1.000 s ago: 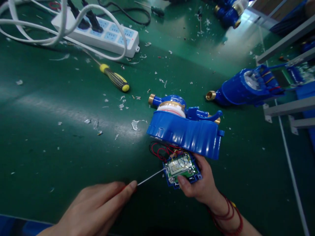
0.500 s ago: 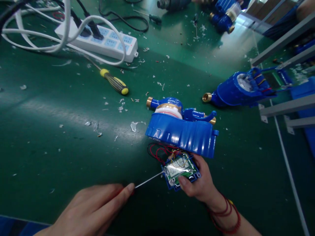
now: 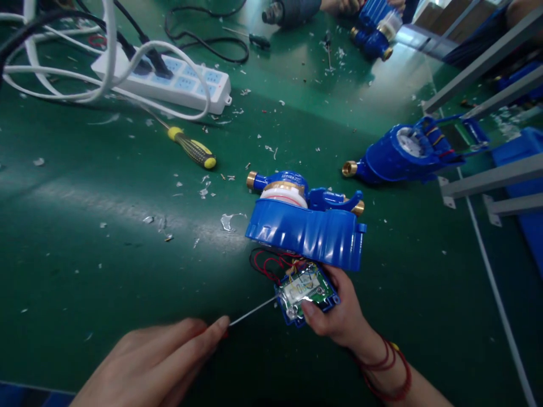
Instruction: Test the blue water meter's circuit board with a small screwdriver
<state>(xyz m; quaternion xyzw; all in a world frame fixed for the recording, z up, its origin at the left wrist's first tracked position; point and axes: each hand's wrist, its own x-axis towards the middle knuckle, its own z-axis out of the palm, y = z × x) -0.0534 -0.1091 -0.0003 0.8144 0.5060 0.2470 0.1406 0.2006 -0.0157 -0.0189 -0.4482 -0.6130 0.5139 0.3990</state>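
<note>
My left hand [image 3: 169, 359] is closed around the red handle of a thin screwdriver [image 3: 253, 312]. The shaft's tip meets the left edge of a green circuit board [image 3: 302, 294] set in a blue frame, with a small display under a clear, shiny layer. Gripping that board from the right, my right hand [image 3: 339, 314] has its thumb on the near side; the other fingers are partly hidden beneath. Red, black and yellow wires run from the board towards a blue water meter [image 3: 305, 232] just behind it, which lies on its side with brass pipe ends.
A second blue meter [image 3: 394, 150] lies at the right beside grey metal bars [image 3: 496, 186]. A yellow-black screwdriver [image 3: 193, 148] and a white power strip [image 3: 199, 85] with looped cables are at the left. Clear scraps litter the green tabletop [image 3: 127, 271]. Another person's hands hold a meter at the back.
The whole scene has shifted slightly left in view. Digits on the board's display show more clearly now. The screwdriver tip stays at the board's left edge, and both hands keep their holds.
</note>
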